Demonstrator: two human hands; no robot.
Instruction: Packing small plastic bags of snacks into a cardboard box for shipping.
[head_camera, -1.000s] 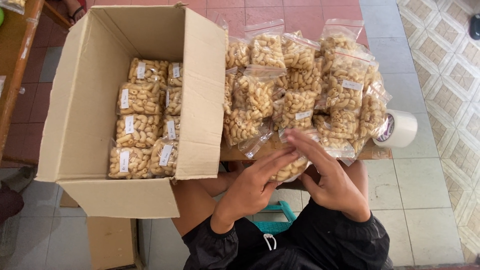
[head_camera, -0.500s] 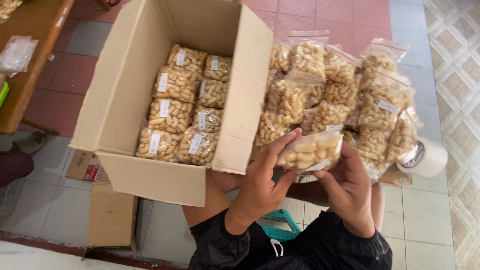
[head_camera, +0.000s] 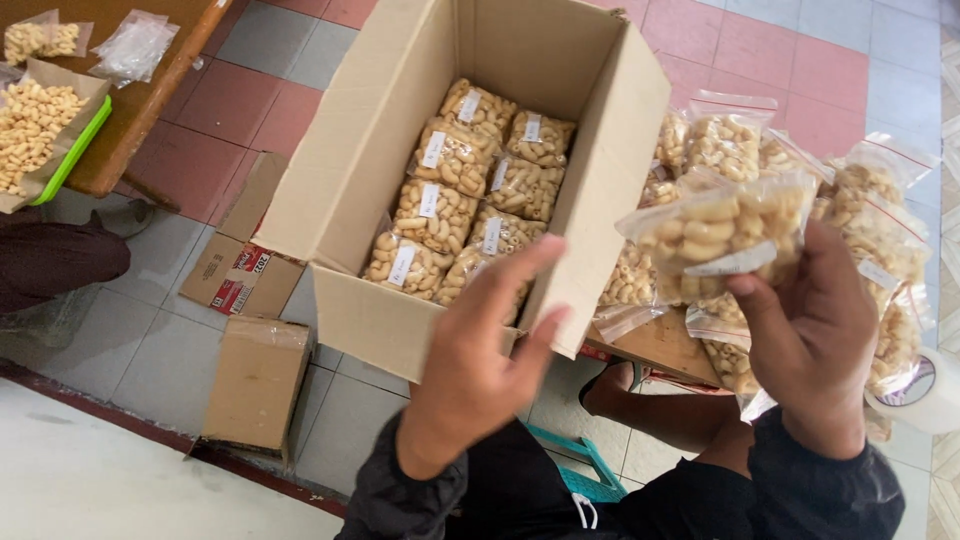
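Lifted now, right hand (head_camera: 815, 340) grips snack bag (head_camera: 722, 240), left hand (head_camera: 480, 350) open above tiled floor (head_camera: 150, 340)

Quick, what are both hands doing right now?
Left hand: open, holding nothing, in front of the cardboard box.
Right hand: closed on a clear snack bag.

Snack bags (head_camera: 470, 190) fill the box (head_camera: 350, 190); more bags (head_camera: 880, 240) lie right of it.

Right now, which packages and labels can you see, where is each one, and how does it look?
Held bag: clear pouch of pale snacks, white label, in the right hand.
Cardboard box: open, brown, before the left hand.
Packed bags: clear, white labels, in rows inside the box.
Bag pile: right, behind the held bag.
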